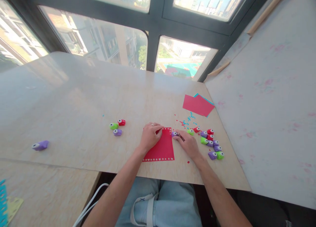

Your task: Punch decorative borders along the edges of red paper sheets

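A red sheet of paper [161, 147] lies in front of me, with small punched shapes along its top and bottom edges and a few at the upper right. My left hand [151, 136] rests over its left part, fingers closed on the paper near the top edge. In my right hand [188, 143] is a purple craft punch [174, 133], set at the sheet's right edge near the top corner. My fingers partly hide the punch. Red and blue punched bits [189, 119] are scattered just beyond that hand.
Several purple, green and red punches [210, 143] cluster at right; three more, including a green punch [113, 126], stand at left. A lone purple punch [40, 145] lies farther left. Red cards [197, 105] over blue ones sit near the wall [271, 105]. Windows [98, 39] border the far edge.
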`<state>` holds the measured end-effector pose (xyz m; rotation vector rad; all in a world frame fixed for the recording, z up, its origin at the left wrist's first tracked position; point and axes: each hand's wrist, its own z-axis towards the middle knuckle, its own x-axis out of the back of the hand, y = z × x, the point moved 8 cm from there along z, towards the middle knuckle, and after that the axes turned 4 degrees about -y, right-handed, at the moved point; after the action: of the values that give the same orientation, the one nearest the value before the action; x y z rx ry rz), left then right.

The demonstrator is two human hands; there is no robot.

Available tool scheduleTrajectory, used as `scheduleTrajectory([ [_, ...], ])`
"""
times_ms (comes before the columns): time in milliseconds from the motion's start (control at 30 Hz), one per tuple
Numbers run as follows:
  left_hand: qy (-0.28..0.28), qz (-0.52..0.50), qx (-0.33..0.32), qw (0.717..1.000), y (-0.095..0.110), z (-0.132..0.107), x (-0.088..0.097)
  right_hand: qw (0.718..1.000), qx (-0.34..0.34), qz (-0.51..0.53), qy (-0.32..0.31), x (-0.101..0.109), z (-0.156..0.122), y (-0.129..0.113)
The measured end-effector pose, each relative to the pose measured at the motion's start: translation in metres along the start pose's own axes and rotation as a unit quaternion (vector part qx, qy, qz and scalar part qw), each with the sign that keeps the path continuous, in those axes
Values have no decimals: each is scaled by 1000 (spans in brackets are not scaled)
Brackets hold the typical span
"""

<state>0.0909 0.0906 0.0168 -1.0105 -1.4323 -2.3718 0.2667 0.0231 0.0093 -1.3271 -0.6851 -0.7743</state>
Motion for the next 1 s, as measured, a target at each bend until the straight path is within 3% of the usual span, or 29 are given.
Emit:
scheduleTrajectory([
  [533,-5,24,-2,1000,4,0,1,994,97,-26,46,-1,2,-4],
  [1000,-1,16,-1,1000,3,-1,2,992,117,-13,39,0,-1,-7],
])
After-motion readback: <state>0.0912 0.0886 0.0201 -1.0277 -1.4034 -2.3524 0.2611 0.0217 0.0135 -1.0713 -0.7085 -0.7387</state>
